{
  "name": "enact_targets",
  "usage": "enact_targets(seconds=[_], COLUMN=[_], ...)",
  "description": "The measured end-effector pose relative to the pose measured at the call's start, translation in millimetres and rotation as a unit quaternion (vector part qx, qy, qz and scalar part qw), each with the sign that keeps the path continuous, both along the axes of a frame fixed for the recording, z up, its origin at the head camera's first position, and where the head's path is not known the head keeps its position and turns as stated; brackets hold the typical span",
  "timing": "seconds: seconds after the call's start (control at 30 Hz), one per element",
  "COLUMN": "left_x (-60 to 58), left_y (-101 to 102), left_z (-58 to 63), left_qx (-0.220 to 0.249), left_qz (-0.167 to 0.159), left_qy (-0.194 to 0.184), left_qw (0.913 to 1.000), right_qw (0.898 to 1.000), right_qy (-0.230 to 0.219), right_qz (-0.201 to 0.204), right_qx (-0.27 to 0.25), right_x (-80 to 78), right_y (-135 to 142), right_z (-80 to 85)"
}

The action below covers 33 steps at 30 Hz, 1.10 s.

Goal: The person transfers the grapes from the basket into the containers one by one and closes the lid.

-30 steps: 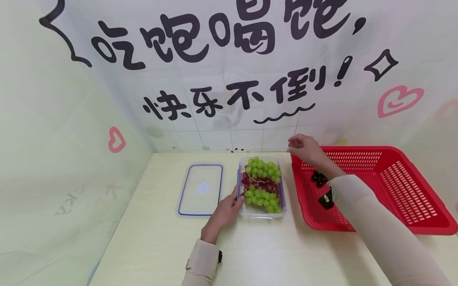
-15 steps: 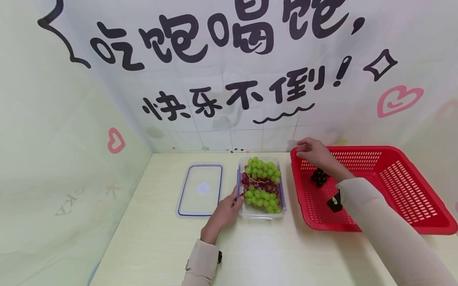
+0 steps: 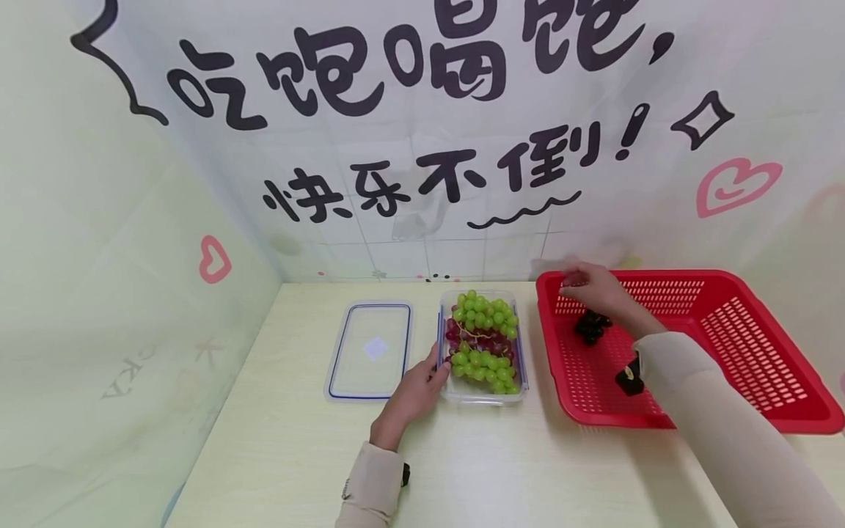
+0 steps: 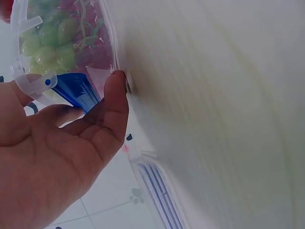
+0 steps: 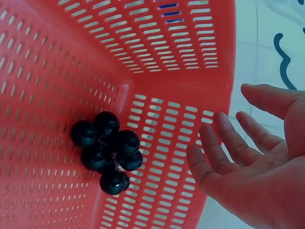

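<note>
In the head view, my left hand (image 3: 414, 392) holds the left side of a clear plastic food container (image 3: 463, 387). Two bunches of green grapes (image 3: 485, 365) lie in it, with red grapes (image 3: 483, 339) between them. The left wrist view shows my fingers curled against the container's wall by its blue latch (image 4: 78, 88). My right hand (image 3: 599, 288) hovers over the far left corner of the red basket (image 3: 597, 419), its fingers loosely bent around nothing. Below it a small bunch of black grapes (image 5: 95, 156) lies on the basket's floor, apart from the fingers.
A clear lid (image 3: 370, 323) with a blue seal lies flat on the table (image 3: 284, 433), left of the container. Behind the table hangs a white printed sheet (image 3: 409, 205) with black lettering. The basket takes up the table's right side.
My right hand has moved right and slightly down, from beside the basket's far left corner to over its inside. The left hand and the container have stayed in place.
</note>
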State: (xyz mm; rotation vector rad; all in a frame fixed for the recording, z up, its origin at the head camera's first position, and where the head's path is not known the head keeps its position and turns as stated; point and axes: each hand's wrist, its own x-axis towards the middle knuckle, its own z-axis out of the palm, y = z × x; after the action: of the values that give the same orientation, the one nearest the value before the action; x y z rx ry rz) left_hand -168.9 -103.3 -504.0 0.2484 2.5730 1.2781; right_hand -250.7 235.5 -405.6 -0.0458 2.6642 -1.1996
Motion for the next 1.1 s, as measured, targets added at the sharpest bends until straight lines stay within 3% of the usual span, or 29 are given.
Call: enact_targets(seconds=[1.1], left_x=[0.6], left_y=[1], left_z=[0.0], left_qx=[-0.005], left_qz=[-0.001], left_qy=[0.001], left_qw=[1.0000], right_qw=[0.999], right_qy=[-0.032], right_qz=[0.001], right_qx=[0.044], right_x=[2.3], right_y=[30], right_z=[-21.6])
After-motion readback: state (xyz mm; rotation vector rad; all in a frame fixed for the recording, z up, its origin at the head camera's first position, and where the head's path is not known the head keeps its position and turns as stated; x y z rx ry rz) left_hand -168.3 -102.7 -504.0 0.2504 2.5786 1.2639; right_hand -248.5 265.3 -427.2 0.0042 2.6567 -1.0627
